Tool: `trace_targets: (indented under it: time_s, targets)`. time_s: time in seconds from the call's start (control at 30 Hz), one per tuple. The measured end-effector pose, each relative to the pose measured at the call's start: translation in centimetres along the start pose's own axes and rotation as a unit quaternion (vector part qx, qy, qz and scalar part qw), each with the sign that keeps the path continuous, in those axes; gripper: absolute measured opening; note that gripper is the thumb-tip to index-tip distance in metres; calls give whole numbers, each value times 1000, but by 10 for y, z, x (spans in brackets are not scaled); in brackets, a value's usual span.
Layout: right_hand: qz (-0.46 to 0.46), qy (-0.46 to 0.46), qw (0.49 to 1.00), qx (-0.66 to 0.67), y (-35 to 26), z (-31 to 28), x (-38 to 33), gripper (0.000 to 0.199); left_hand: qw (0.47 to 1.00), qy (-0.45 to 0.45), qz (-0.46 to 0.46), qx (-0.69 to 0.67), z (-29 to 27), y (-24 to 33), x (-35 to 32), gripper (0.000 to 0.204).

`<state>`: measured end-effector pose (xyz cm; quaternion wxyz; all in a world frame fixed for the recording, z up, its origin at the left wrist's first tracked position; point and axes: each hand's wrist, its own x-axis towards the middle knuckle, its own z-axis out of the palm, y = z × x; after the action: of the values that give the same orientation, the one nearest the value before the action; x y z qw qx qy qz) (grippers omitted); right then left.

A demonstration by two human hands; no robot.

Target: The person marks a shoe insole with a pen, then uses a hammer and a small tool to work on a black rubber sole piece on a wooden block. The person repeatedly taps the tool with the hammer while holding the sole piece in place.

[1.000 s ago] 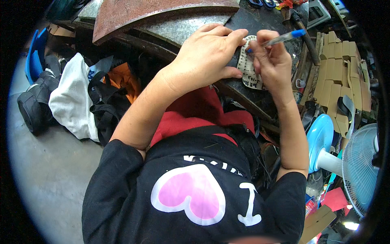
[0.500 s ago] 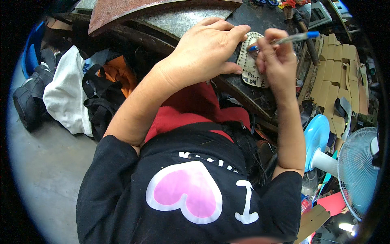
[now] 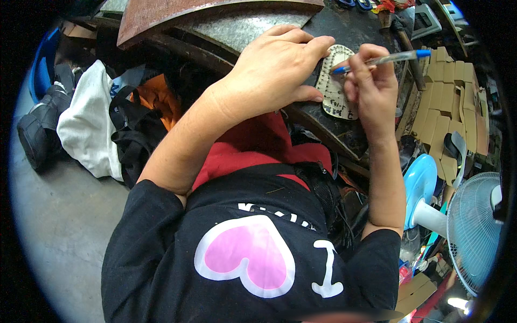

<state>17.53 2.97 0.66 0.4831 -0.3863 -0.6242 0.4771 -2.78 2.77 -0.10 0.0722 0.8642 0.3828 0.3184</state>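
The cardboard pattern piece lies flat on the dark worktop. The left hand presses down on the pattern's left side, fingers spread and gripping nothing. Just right of the pattern, the right hand pinches a blue pen, its tip at the pattern's upper edge.

**Both hands up at the bench, left flat, right pinched**

The left hand lies palm down with fingers stretched forward and close together, thumb tucked along its lower edge; its bare forearm runs back and down to a bent elbow in a black sleeve. The right hand stands on its edge just beside it, fingers curled into a writing pinch, its forearm dropping almost straight down to the short sleeve.
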Motion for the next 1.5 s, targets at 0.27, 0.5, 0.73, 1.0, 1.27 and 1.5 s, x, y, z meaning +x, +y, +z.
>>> trace_targets:
  time_s: [0.27, 0.5, 0.73, 1.0, 1.27, 1.5]
  targets:
    - [4, 5, 1000, -30, 0, 1, -3, 15, 1000, -7, 3, -15, 0, -1, 0, 77]
    - [52, 55, 995, 67, -3, -3, -6, 16, 1000, -14, 5, 4, -1, 0, 0, 60]
    - [35, 31, 997, 59, 0, -3, -11, 18, 998, -43, 37, 27, -1, -3, 0, 51]
    - [48, 35, 992, 109, -4, -3, -12, 15, 998, -39, 38, 36, -1, -1, 1, 52]
    - [50, 35, 996, 70, -3, 0, -17, 15, 997, -4, 46, 56, 2, -1, 2, 45]
    - [-1, -12, 1000, -22, -4, -2, -17, 16, 998, -25, 41, 38, 1, -2, 0, 50]
